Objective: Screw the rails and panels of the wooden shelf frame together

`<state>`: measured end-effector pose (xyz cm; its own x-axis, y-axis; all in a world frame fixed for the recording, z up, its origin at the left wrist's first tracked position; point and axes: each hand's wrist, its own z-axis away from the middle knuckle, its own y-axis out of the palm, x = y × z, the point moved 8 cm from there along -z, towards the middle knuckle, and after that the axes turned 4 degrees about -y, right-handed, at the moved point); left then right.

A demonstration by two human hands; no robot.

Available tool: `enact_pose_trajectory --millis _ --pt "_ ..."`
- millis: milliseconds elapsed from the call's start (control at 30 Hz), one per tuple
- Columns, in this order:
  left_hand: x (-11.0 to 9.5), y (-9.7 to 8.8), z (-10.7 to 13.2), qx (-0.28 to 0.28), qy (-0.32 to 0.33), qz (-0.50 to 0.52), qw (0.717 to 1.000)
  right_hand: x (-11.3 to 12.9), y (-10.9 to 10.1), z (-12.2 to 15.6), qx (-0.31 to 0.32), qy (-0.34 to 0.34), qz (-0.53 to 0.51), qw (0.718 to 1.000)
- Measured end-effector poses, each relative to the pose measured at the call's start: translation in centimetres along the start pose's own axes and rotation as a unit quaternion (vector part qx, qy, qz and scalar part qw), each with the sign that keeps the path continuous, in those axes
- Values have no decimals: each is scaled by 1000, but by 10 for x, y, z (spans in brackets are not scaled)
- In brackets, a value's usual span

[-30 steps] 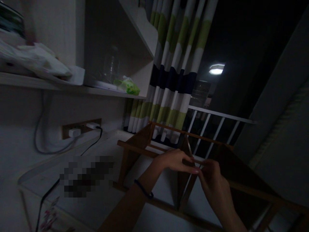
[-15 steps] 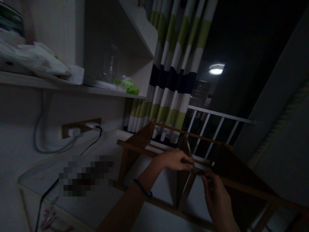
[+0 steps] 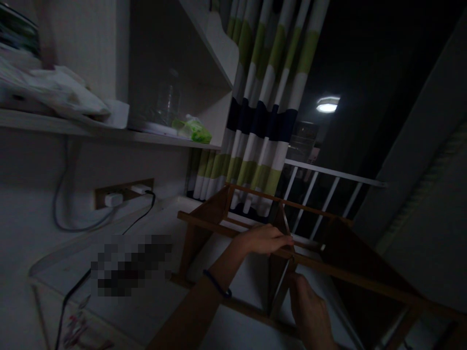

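A brown wooden rack (image 3: 204,221) of thin rails and triangular panels lies on the pale desk (image 3: 156,228) in dim light. My left hand (image 3: 264,239), with a dark band on its wrist, grips the rack's front rail where the middle panel meets it. My right hand (image 3: 310,311) is lower, its fingers closed around the bottom of that middle upright panel.
A wall shelf (image 3: 109,131) above the desk holds a white bag, a clear bottle and a green bag (image 3: 193,130). A socket with plugs and a black cable (image 3: 142,214) is on the wall. Striped curtain (image 3: 262,112) and a white railing (image 3: 328,184) stand behind.
My right hand has slid down from the top rail beside my left hand to the lower part of the middle panel. My left hand has stayed on the rail.
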<state>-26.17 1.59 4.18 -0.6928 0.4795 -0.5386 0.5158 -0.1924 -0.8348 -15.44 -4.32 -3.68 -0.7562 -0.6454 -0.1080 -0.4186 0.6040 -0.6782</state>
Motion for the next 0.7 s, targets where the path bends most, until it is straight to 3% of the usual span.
enact_pose_trajectory --millis 200,400,533,700 --pt "1 1 0 -6 3 44 999 25 -5 -25 18 -32 61 997" --pt "0 1 2 -1 -1 48 999 31 -13 -42 60 -69 130 987" --pt "0 1 1 -3 10 61 998 27 -23 -52 49 -30 136 989" --pt "1 1 0 -9 19 70 997 14 -34 -62 37 52 32 997"
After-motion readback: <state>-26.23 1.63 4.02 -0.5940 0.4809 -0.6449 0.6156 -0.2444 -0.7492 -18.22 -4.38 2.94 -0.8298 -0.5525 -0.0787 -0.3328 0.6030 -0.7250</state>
